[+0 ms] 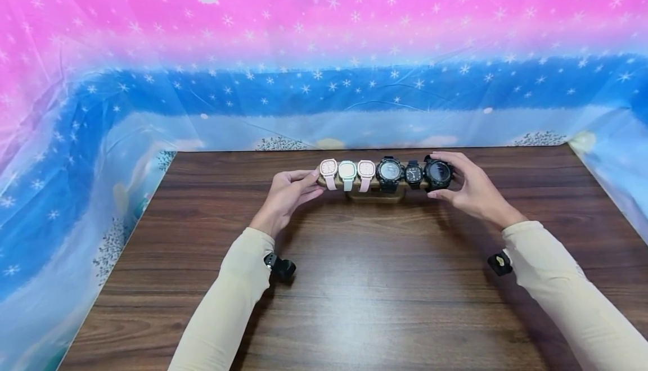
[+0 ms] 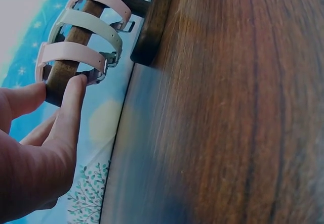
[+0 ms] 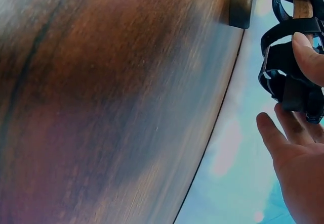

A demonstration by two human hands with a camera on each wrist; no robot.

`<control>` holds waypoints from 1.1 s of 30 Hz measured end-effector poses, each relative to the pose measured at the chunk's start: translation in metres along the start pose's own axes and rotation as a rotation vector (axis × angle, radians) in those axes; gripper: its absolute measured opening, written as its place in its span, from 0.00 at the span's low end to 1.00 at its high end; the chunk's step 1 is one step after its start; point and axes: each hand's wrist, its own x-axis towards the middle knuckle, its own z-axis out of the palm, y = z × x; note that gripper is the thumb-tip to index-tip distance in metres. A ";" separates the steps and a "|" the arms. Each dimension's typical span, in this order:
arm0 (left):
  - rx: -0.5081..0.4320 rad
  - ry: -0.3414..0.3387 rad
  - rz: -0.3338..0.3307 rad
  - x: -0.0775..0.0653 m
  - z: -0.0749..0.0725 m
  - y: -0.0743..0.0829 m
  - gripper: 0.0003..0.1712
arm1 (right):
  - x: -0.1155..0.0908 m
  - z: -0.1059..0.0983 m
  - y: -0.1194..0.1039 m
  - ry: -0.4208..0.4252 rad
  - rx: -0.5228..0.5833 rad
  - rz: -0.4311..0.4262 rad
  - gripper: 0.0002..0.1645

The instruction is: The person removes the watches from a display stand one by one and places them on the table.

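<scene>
A wooden watch stand [image 1: 376, 197] carries a row of wristwatches on its raised bar [image 2: 62, 78]. Toward the left are a pink watch [image 1: 328, 168], a pale mint watch [image 1: 347, 171] and another pink watch [image 1: 366, 170]. Three black watches fill the right part, the outermost black watch [image 1: 438, 174] having a large round face. My left hand [image 1: 292, 195] pinches the bar's left end between thumb and fingers, right beside the first pink strap [image 2: 76, 53]. With thumb in front and fingers behind, my right hand [image 1: 471, 188] grips the outermost black watch at the bar's right end.
The stand is near the far edge of a dark wood-grain table [image 1: 374, 281]. Behind it hangs a pink and blue cloth [image 1: 324, 90] with snowflakes, which also runs along the left and right sides. Small black cameras [image 1: 280, 268] are strapped at both sleeved wrists.
</scene>
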 end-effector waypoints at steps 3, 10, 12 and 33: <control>-0.008 0.003 -0.005 0.000 0.000 0.000 0.21 | 0.000 -0.001 -0.001 0.008 0.005 0.011 0.48; -0.024 0.009 -0.016 0.000 -0.002 0.000 0.20 | 0.000 -0.004 0.000 0.007 -0.006 0.030 0.49; -0.024 0.008 -0.019 0.000 -0.002 0.000 0.21 | -0.001 -0.005 0.000 0.005 -0.015 0.046 0.48; -0.032 0.004 -0.026 0.002 -0.002 -0.001 0.21 | -0.016 -0.021 0.011 0.064 -0.146 0.050 0.43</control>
